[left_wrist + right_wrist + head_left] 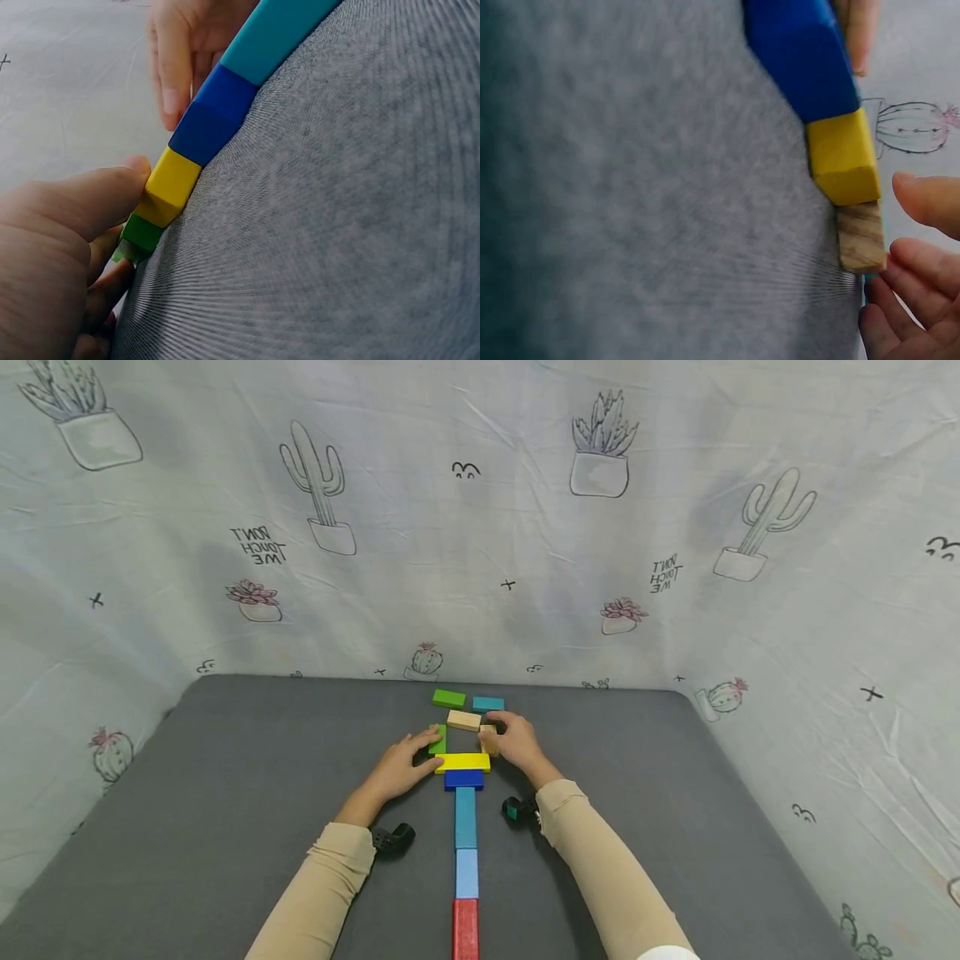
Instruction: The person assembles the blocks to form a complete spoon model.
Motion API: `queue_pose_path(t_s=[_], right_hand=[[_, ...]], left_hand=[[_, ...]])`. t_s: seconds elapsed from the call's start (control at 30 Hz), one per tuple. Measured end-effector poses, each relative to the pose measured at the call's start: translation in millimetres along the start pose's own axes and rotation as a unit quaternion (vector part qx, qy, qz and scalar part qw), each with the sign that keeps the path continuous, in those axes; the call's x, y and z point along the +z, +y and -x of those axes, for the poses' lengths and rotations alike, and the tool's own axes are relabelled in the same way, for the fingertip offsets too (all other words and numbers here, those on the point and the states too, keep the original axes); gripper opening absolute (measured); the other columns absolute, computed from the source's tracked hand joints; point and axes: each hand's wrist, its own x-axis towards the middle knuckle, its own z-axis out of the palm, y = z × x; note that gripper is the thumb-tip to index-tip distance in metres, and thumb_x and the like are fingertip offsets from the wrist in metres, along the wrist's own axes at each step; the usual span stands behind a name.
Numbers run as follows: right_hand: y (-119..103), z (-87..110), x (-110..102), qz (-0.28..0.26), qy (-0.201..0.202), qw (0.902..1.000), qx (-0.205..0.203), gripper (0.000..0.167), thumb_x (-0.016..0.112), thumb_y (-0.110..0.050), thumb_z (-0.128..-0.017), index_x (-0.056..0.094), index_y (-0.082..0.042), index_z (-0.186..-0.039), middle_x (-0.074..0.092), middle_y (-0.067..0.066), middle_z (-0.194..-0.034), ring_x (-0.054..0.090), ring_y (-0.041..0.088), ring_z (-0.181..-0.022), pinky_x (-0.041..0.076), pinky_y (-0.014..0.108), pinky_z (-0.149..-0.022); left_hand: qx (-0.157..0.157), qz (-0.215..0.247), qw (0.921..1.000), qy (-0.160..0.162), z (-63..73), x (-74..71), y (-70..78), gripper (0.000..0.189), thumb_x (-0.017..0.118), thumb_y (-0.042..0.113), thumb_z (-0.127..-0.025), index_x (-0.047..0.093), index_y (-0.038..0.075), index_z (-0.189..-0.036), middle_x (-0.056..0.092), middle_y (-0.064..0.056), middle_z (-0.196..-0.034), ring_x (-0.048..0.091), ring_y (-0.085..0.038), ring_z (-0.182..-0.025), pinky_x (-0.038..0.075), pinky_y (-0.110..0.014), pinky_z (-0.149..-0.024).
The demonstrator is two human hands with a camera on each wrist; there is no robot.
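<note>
Wooden blocks lie flat on the grey table. My left hand (397,768) has its thumb at the left end of a yellow block (462,763), its fingers extended beside a green block (441,743) behind it. On the other side, my right hand (519,745) reaches around a plain wood block (861,238); in the right wrist view the thumb stands off it while the fingertips are right at its side. A second plain wood block (464,720) lies crosswise just behind these two. Against the yellow block's near side is a dark blue block (464,780).
From the dark blue block, a teal block (465,818), a light blue block (467,873) and a red block (465,929) run in line toward me. Farther back lie a green block (449,698) and a teal block (488,703), near the table's (300,735) back edge. Printed cloth (465,527) hangs behind.
</note>
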Motion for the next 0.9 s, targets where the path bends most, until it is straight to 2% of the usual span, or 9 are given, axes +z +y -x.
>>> queue_pose_path(t_s=[0.17, 0.27, 0.37, 0.5, 0.77, 0.9], right_hand=[[-3, -9.9, 5, 0.02, -0.009, 0.9997, 0.01, 0.049, 0.067, -0.03, -0.089, 0.056, -0.012, -0.133, 0.054, 0.011, -0.136, 0.049, 0.032, -0.125, 0.045, 0.049, -0.099], [-7, -14.7, 9, 0.031, -0.012, 0.9994, 0.011, 0.049, 0.066, -0.03, -0.089, 0.056, -0.011, -0.134, 0.055, 0.012, -0.135, 0.053, 0.031, -0.12, 0.048, 0.046, -0.096], [-10, -17.7, 13, 0.045, -0.006, 0.9988, 0.015, 0.048, 0.067, -0.028, -0.09, 0.056, -0.009, -0.133, 0.056, 0.012, -0.133, 0.056, 0.029, -0.115, 0.05, 0.044, -0.093], [-12, -19.2, 18, 0.059, 0.011, 0.9981, 0.017, 0.044, 0.067, -0.024, -0.089, 0.059, -0.007, -0.129, 0.058, 0.013, -0.13, 0.057, 0.028, -0.112, 0.051, 0.042, -0.092], [-14, -20.3, 23, 0.06, 0.038, 0.9974, 0.017, 0.035, 0.068, -0.018, -0.088, 0.063, -0.005, -0.121, 0.063, 0.013, -0.12, 0.06, 0.027, -0.102, 0.054, 0.039, -0.085], [-13, -20.0, 23, 0.043, 0.044, 0.9978, 0.023, 0.034, 0.068, -0.018, -0.088, 0.064, -0.006, -0.12, 0.063, 0.012, -0.12, 0.059, 0.027, -0.103, 0.053, 0.04, -0.087]], left_hand=[[0.0, 0.0, 1.0, 0.003, -2.0, -0.7, -3.0, 0.054, 0.059, 0.039, -0.093, 0.05, 0.013, -0.139, 0.038, -0.004, -0.15, 0.026, -0.048, -0.137, 0.019, -0.065, -0.11], [0.008, 0.001, 1.0, 0.002, -3.1, -1.3, -4.4, 0.054, 0.059, 0.038, -0.093, 0.05, 0.012, -0.139, 0.038, -0.004, -0.15, 0.027, -0.045, -0.138, 0.019, -0.059, -0.113], [0.014, 0.005, 0.9999, -0.001, -3.6, -1.7, -5.0, 0.053, 0.059, 0.036, -0.093, 0.05, 0.01, -0.139, 0.038, -0.005, -0.15, 0.029, -0.041, -0.138, 0.018, -0.055, -0.115], [0.013, 0.008, 0.9999, 0.001, -3.1, -1.2, -4.5, 0.053, 0.06, 0.035, -0.093, 0.05, 0.01, -0.138, 0.038, -0.005, -0.15, 0.03, -0.039, -0.138, 0.018, -0.056, -0.115], [0.019, 0.01, 0.9997, 0.006, -2.4, -1.3, -4.6, 0.052, 0.061, 0.032, -0.093, 0.051, 0.009, -0.138, 0.039, -0.005, -0.149, 0.033, -0.037, -0.138, 0.019, -0.052, -0.115], [0.018, 0.008, 0.9998, 0.004, -2.2, -0.8, -4.8, 0.052, 0.061, 0.033, -0.093, 0.051, 0.009, -0.138, 0.039, -0.004, -0.15, 0.032, -0.039, -0.138, 0.019, -0.052, -0.115]])
